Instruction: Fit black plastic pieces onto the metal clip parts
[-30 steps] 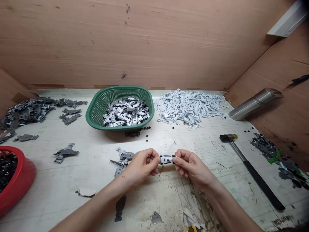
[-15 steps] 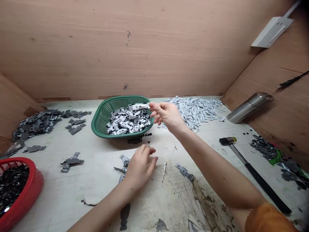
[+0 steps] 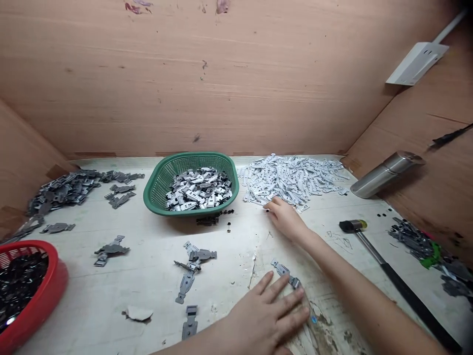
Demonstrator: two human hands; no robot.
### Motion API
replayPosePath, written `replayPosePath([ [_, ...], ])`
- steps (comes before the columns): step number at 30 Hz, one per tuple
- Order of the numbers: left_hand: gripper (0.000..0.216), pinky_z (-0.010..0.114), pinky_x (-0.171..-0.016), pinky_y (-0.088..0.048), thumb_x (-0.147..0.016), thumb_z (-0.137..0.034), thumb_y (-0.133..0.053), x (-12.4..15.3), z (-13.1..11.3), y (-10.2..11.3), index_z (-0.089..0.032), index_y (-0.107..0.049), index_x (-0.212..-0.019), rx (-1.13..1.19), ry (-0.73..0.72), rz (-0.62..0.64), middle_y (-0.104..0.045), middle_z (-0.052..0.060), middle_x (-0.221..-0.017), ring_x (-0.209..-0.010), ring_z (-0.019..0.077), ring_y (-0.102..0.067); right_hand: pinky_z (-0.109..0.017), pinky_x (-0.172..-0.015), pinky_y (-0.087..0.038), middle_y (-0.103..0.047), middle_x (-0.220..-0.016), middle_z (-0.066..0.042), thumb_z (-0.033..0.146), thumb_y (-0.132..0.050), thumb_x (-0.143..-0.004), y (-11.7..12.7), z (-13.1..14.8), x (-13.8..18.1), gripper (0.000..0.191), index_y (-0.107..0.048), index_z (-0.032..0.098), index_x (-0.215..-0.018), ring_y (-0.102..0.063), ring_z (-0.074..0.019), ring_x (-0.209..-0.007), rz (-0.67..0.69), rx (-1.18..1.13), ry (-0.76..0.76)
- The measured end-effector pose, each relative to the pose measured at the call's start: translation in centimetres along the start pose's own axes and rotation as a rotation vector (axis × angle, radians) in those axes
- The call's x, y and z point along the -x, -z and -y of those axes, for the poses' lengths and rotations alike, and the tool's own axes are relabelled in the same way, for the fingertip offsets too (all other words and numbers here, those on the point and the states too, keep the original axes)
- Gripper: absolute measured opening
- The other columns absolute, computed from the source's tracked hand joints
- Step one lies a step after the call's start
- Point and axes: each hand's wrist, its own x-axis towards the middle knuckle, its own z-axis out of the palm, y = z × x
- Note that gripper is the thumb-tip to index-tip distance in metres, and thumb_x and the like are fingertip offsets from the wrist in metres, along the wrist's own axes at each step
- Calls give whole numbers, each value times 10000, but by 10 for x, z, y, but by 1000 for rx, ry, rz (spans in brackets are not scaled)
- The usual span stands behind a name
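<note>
My left hand (image 3: 271,318) is held palm down low in the view, fingers spread and nothing in them. Just past its fingertips lies a grey hinged metal piece (image 3: 284,271). At the near edge of a pile of white metal strips (image 3: 295,175), my right hand (image 3: 286,218) has its fingers bent together, with the tips among the strips; whatever they pinch is too small to make out. A green basket (image 3: 154,192) holding white and grey assembled metal pieces (image 3: 199,190) stands left of the pile. Several grey metal pieces (image 3: 190,266) lie left of my left hand.
A red basket (image 3: 55,281) of shiny black parts stands at the left, with a heap of grey plates (image 3: 68,190) behind it. To the right are a mallet (image 3: 388,271), a steel flask (image 3: 384,175) and scattered metal parts (image 3: 410,236). Cardboard walls (image 3: 221,108) surround the table.
My right hand has gone from over the green basket down to the white pile, and the white piece it held has left its fingers. My left hand has moved right and nearer, spreading its fingers.
</note>
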Motion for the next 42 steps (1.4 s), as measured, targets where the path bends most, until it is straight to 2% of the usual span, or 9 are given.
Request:
replayPosePath([
  [5,651,486,-1036,-243,-861,-526,-317,-1,-1,-11,-165,-224,-1395,-94,61,-46,-474,119,-1314,-1242,321,-353,-270,-638,-414,-560,-873,-91,82,-454,-816,-12,30,-14,202,-634,153,-874,-535,-173,-743,61,-12,194],
  [11,652,450,-994,-299,-852,-534,-318,-15,-6,-2,-111,-314,-1349,-212,121,-80,-399,129,-1364,-1209,351,-356,-251,-689,-415,-574,-888,-33,72,-483,-804,-22,74,-12,247,-631,224,-929,-517,-158,-791,189,-45,585],
  [17,198,340,-992,-338,-867,-169,-416,7,19,-8,-130,-610,-878,-324,-78,-153,-636,92,-1024,-1065,217,-506,-297,-655,-418,-588,-785,-72,19,-479,-777,-32,73,0,205,-591,174,-704,-496,-190,-750,154,-48,671],
  [22,171,319,-930,-407,-858,-116,-419,38,26,11,-185,-575,-848,-195,61,-360,-649,40,-924,-979,165,-548,-312,-652,-453,-584,-795,-86,78,-421,-850,-30,54,16,177,-570,163,-808,-518,-193,-759,49,-166,523],
  [25,246,357,-716,-483,-813,-208,-485,41,18,24,-134,-522,-1044,-154,597,-404,-590,113,-967,-879,227,-546,-290,-656,-470,-581,-826,-77,130,-370,-900,-20,51,37,173,-540,164,-904,-542,-167,-759,-12,-284,358],
  [27,264,369,-687,-480,-811,-263,-493,35,13,28,-130,-525,-1038,-127,815,-325,-569,111,-943,-857,244,-539,-265,-620,-475,-586,-793,-48,193,-405,-904,-16,55,56,133,-537,181,-901,-555,-148,-705,33,-497,159],
  [30,147,324,-651,-463,-818,-204,-446,25,14,30,-152,-557,-900,-53,904,-193,-556,90,-926,-824,227,-550,-263,-600,-479,-594,-759,-26,298,-490,-870,-20,62,83,127,-554,188,-872,-556,-143,-653,146,-872,-179],
  [32,139,292,-606,-440,-814,-172,-412,20,17,31,-163,-551,-828,25,930,-168,-555,81,-919,-748,198,-561,-268,-627,-473,-597,-780,-30,331,-516,-853,-26,67,95,157,-564,183,-871,-552,-145,-676,136,-972,-272],
  [42,142,248,-455,-357,-737,-335,-514,9,43,42,-198,-510,-702,852,1120,-300,-552,3,-503,-456,169,-536,-266,-636,-446,-587,-785,-35,318,-499,-867,-37,67,103,145,-560,187,-871,-537,-157,-712,49,-963,-240],
])
